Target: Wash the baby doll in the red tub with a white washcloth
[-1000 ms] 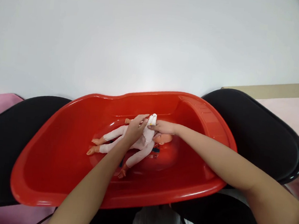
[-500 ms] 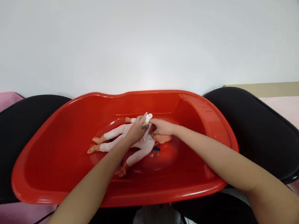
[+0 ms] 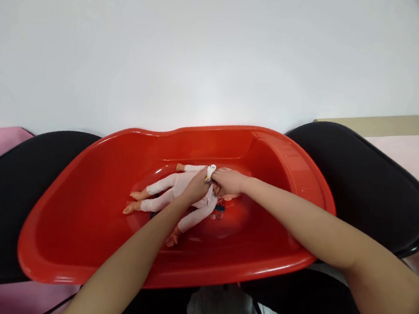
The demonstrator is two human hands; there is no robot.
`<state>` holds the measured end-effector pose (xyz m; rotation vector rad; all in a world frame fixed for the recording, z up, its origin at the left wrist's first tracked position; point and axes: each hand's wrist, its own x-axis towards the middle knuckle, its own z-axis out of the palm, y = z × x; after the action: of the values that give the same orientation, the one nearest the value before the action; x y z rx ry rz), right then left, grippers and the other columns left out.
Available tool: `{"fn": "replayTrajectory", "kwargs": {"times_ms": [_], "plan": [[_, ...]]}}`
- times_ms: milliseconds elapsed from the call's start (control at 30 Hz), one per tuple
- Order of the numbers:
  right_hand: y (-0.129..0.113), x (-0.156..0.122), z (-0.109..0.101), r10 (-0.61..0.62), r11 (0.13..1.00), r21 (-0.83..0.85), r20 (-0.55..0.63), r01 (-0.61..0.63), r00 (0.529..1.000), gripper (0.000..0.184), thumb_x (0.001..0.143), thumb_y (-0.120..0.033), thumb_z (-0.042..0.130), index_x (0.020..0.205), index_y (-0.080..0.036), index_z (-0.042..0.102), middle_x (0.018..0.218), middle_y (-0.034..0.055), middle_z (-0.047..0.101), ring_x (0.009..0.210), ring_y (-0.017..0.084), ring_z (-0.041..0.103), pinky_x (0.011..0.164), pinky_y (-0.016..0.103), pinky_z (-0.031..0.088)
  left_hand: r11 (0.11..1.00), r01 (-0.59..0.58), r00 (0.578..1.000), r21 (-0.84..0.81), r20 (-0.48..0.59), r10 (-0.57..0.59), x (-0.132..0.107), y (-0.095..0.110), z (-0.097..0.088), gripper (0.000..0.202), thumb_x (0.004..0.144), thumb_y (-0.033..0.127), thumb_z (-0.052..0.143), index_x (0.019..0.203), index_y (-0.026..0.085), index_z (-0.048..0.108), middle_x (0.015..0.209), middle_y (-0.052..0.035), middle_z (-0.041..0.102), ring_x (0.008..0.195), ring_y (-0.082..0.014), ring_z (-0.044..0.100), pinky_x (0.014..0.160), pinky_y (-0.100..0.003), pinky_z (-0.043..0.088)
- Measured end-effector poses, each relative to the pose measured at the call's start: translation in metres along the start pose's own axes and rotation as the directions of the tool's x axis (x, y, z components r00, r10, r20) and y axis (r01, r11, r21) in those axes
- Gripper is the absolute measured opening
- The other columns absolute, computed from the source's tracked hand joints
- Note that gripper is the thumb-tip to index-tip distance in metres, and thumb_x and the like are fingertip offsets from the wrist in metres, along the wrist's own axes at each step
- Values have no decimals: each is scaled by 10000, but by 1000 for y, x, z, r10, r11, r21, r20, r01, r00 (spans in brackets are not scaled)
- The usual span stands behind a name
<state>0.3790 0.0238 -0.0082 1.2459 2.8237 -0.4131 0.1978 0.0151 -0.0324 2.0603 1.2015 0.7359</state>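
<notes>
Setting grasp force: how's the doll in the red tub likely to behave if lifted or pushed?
The doll may trail its limbs when lifted: they lie splayed. Its pale pink clothing looks like fabric, so probably grippy. Pushed, it might slide: the red tub looks smooth and glossy.

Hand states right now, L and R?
Left hand: closed, holding the white cloth.
Right hand: curled beside the cloth, over the baby doll; can't tell whether it grips anything.
</notes>
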Motion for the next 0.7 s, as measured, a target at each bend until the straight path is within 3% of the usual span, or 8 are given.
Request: {"fn": "replayTrajectory", "kwargs": {"times_ms": [67,133,233,433,600,700], "plan": [[0,-1,0,-14,999,-33,11,14,1000,450,730,-348,839,1110,-174,671,1272,146,677,1210,322,617,1090,444,447,999,25,1000,-40,14,-24,-2,4,0,387,899,78,529,1265,181,601,1289,-131,716,1194,-272,670,1073,-365,501],[0,-3,0,17,999,-42,25,-16,1000,597,705,-374,883,1216,-176,648,1353,158,640,1258,343,590,1127,505,421,994,94,995,-52,23,-93,-3,7,0,374,906,73,525,1256,174,608,1281,-124,724,1184,-274,674,1061,-370,501],[-1,-5,-1,79,996,-38,39,-77,996,653,714,-402,880,1278,-194,626,1403,168,607,1255,367,592,1072,543,462,978,186,982,-95,42,-183,-4,8,1,376,869,42,529,1209,163,638,1261,-114,740,1171,-277,678,1051,-386,504],[4,-5,-1,131,991,33,45,-132,990,662,681,-432,883,1235,-190,613,1299,157,657,1217,364,617,1002,501,510,932,318,948,-174,88,-307,-7,4,1,273,793,64,554,996,177,698,1033,-74,787,996,-269,712,916,-376,557],[8,-4,-1,130,990,55,46,-133,990,665,657,-486,884,1197,-207,617,1263,131,681,1177,348,648,970,462,523,917,315,945,-243,168,-280,-14,7,-5,196,805,151,594,951,185,721,949,-86,798,882,-259,726,782,-347,589],[7,-5,-2,144,988,45,54,-146,988,706,652,-509,882,1235,-215,613,1277,130,678,1186,358,649,964,462,526,928,317,939,-195,205,-277,-17,5,-6,199,821,171,586,941,186,745,870,-79,796,768,-242,732,667,-327,586]]}}
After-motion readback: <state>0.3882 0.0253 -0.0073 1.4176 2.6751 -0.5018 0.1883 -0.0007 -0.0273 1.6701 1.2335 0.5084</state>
